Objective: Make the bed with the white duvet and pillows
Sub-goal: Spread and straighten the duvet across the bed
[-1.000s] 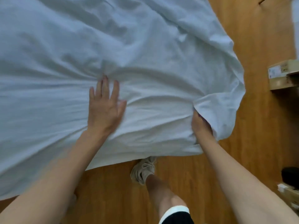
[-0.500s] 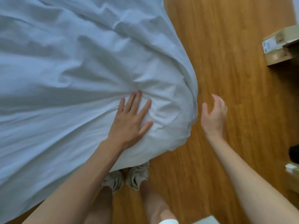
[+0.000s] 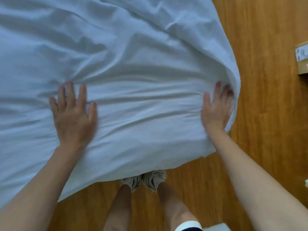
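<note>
The white duvet covers the bed from the left edge across to its right corner, and its hem hangs over the near edge. The left hand and right hand lie flat on it, with an open stretch of rumpled cloth between them. Right of the corner, bare wooden floor gives free passage up to a cardboard box at the far right. Two feet in shoes stand against the near edge.

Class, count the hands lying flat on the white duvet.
2: left hand flat on the duvet left of centre; right hand flat near its right edge.
</note>
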Demonstrator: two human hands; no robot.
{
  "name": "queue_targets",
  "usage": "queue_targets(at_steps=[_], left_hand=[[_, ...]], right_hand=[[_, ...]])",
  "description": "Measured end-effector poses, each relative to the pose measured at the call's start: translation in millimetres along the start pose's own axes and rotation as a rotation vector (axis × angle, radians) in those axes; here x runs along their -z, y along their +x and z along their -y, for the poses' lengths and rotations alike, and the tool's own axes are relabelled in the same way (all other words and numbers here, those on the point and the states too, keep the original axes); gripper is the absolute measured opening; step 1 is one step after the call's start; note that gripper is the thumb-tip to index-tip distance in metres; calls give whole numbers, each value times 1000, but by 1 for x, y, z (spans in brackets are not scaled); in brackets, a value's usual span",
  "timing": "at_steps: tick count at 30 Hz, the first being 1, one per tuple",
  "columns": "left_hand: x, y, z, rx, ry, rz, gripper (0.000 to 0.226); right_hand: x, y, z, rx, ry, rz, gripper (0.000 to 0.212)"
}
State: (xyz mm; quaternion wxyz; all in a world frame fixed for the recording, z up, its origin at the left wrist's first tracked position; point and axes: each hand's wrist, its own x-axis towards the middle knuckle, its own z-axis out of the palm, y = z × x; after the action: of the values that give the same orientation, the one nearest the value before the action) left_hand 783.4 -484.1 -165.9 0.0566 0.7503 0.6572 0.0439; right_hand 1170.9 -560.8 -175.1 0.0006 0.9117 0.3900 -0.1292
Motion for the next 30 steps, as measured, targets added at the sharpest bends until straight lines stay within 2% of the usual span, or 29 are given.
queue_targets(at_steps=[2,3,5,8,11,12,14,16,18,21,25,28,30], left_hand=[[3,-11,34,113,3,5,52],[3,-16,53,163,-1,9,53],[0,-25,86,261,-28,37,54],[5,-31,103,370,-69,38,55],[22,-23,78,362,-99,-33,58],[28,-19,65,301,-115,-62,58],[28,-20,40,47,-134,-73,58],[20,-33,18,-236,-115,10,59],[13,-52,6,-342,-81,147,62],[19,-83,-2,-378,-44,323,67],[63,-91,-26,-388,27,568,67],[111,-89,-44,-295,67,829,66],[150,-96,-54,-269,72,897,62]], right_hand=[[8,11,-38,-339,129,142,64],[15,12,-46,-443,190,174,64],[23,9,-44,-473,237,81,59],[35,-13,8,-224,242,-177,61],[31,-42,90,190,263,-284,61],[27,-53,119,343,252,-305,60],[17,-82,166,660,198,-314,58],[1,-105,182,881,129,-243,55],[-19,-116,165,860,26,-135,54],[-25,-121,132,686,-84,54,58],[20,-130,140,619,-185,374,60],[67,-148,142,503,-101,597,58],[105,-171,135,380,-25,707,58]])
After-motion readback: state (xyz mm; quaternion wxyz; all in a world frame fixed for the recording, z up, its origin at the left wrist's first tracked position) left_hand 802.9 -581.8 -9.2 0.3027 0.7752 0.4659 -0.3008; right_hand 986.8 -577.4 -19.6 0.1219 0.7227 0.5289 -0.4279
